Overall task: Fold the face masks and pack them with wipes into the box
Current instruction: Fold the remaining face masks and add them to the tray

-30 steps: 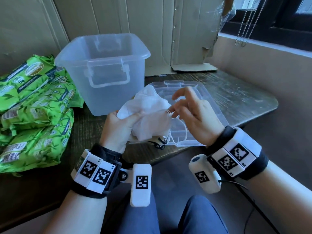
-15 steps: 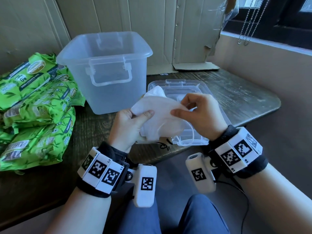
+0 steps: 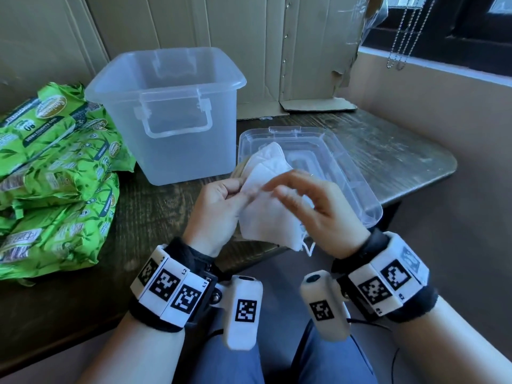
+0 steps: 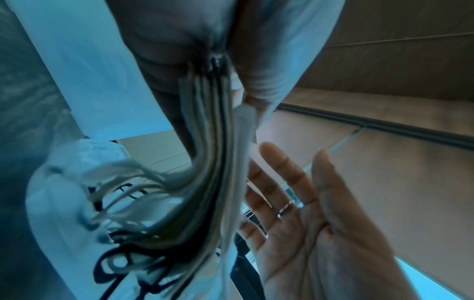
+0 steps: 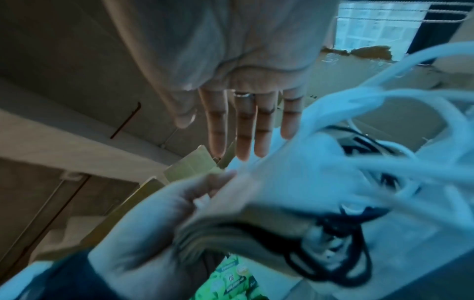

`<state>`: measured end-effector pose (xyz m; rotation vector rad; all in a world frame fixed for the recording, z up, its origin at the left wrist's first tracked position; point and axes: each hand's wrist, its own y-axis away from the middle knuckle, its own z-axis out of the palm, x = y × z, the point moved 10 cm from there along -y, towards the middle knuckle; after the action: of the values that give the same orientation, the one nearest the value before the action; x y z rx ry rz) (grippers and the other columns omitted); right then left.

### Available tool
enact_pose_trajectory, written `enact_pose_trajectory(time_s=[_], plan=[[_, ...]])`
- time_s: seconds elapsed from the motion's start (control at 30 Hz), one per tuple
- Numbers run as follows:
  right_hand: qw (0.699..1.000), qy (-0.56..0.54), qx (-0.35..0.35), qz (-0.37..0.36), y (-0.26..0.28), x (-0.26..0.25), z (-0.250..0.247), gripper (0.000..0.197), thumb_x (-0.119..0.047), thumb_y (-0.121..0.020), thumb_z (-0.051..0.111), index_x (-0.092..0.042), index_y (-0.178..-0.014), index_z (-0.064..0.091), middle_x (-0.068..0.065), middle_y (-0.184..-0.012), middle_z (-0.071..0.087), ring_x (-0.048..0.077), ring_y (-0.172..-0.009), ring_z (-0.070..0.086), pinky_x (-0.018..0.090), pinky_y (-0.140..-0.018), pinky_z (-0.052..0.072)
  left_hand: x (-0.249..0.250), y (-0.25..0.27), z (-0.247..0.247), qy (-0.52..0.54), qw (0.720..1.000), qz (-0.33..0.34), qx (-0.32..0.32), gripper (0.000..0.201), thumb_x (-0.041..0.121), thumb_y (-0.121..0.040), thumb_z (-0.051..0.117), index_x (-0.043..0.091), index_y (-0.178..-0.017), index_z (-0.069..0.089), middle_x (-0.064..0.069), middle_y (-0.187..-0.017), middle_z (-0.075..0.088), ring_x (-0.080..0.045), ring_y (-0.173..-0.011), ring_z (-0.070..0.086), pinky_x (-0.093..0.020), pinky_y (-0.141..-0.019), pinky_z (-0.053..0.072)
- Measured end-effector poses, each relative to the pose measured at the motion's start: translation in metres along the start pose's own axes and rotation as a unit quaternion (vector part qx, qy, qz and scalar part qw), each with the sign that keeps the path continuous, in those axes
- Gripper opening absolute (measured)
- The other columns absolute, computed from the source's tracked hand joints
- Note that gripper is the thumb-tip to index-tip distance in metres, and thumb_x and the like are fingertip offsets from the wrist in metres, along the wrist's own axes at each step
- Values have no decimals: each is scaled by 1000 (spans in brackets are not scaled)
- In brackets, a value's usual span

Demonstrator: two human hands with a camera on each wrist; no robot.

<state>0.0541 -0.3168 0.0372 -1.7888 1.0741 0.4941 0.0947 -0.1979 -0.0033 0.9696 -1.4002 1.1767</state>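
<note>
Mask stack pinched in left hand, right hand free beside it.

Landmark = box: wipe packs lie just left of it, untouched; lid flat to its right. In front of the box, left hand pinches the stack of face masks at its left edge, long axis running toward the person, ear loops hanging at the near end. Right hand sits just right of the stack, fingers spread, gripping nothing. Left hand is nearer the box; likely it drops the stack in.

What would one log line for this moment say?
left hand: grips mask stack | right hand: open beside it | box: nothing visible inside | wipes: on table
</note>
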Motion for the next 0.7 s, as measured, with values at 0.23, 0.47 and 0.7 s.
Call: enact_pose_trajectory(time_s=[0.23, 0.47, 0.7], plan=[[988, 54, 91, 109, -2, 36, -30, 28, -20, -72, 76, -22, -96, 60, -7, -93, 53, 7, -75, 52, 7, -64, 37, -2, 4, 8, -26, 999, 2, -38, 22, 1, -88, 56, 17, -86, 71, 8, -81, 74, -9, -84, 66, -28, -88, 50], [990, 20, 98, 98, -2, 37, -30, 21, -20, -72, 77, -30, -83, 62, -8, -94, 46, 4, -85, 48, 10, -69, 35, -2, 2, 9, -40, 998, -2, -47, 24, 4, -87, 59, 22, -83, 74, 6, -84, 74, -11, -88, 66, -31, -91, 50], [996, 46, 41, 65, -16, 28, -34, 19, -29, -74, 58, -13, -83, 62, -10, -104, 54, 6, -89, 50, 22, -71, 41, -7, 9, 12, -23, 996, -55, -62, 8, 10, -83, 65, 10, -85, 73, -11, -88, 73, -31, -83, 70, -56, -64, 57]])
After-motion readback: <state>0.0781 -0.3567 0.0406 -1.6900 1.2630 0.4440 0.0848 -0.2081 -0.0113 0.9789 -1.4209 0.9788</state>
